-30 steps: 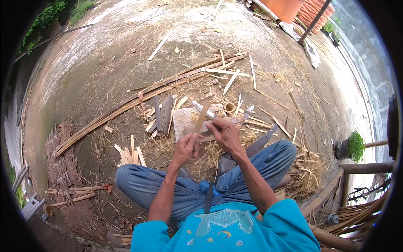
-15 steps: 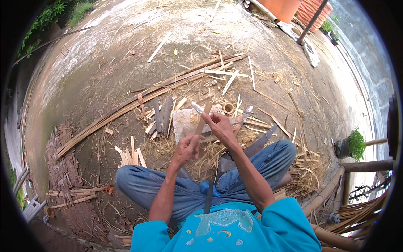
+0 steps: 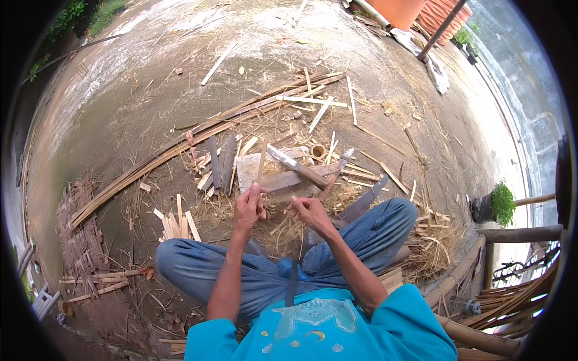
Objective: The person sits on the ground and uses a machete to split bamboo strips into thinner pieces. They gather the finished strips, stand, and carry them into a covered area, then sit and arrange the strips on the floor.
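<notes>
My left hand (image 3: 247,207) is closed round the lower end of a thin bamboo strip (image 3: 262,163), which points away from me. A little to its right, my right hand (image 3: 309,213) has its fingers pinched together; whether anything thin is between them I cannot make out. Beyond both hands, a knife (image 3: 308,175) with a pale blade and brown wooden handle lies across a flat pale block (image 3: 245,170) and a dark wooden piece (image 3: 283,182). A second knife (image 3: 344,160) rests just right of it.
Long bamboo strips (image 3: 162,151) run diagonally across the ground. Short pale sticks (image 3: 176,225) lie by my left knee. A bamboo ring (image 3: 318,151) stands past the knife. Shavings (image 3: 435,253) pile by my right knee, near a potted plant (image 3: 503,204) and a bamboo frame (image 3: 522,235).
My hands have come nearer to me and moved apart. The strip, held by both before, is now in the left hand alone, more upright. The view has shifted slightly.
</notes>
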Motion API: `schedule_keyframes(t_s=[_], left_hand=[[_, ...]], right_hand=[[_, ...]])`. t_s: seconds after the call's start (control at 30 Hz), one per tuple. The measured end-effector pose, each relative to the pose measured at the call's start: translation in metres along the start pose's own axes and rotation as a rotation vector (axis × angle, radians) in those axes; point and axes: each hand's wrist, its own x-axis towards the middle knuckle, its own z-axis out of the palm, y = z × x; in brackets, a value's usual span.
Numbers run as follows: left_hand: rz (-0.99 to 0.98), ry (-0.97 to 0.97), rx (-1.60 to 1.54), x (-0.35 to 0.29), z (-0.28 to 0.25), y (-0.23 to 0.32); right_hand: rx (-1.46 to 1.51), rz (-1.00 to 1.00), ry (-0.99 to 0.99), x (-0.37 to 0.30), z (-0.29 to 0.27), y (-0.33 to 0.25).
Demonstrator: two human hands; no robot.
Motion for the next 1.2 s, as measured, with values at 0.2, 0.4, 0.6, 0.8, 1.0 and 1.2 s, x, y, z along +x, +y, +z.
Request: schedule_keyframes(t_s=[0.2,0.4,0.6,0.8,1.0,1.2], left_hand=[[-0.023,-0.189,0.337,-0.003,0.011,-0.008],[-0.305,-0.443,0.118,-0.009,0.024,-0.012],[-0.373,-0.439,0.143,-0.005,0.021,-0.045],[-0.416,-0.452,0.181,-0.007,0.015,-0.045],[-0.335,-0.488,0.285,-0.012,0.015,-0.023],[-0.208,-0.444,0.322,-0.015,0.011,-0.002]], right_hand=[[0.278,-0.042,0.121,-0.006,0.008,-0.011],[0.257,-0.133,0.09,0.003,0.0,0.013],[-0.022,-0.316,0.219,0.005,0.011,0.023],[0.127,-0.139,0.102,0.001,0.005,0.034],[0.311,0.108,0.04,-0.007,-0.009,0.025],[0.272,0.097,0.093,-0.005,-0.006,0.012]])
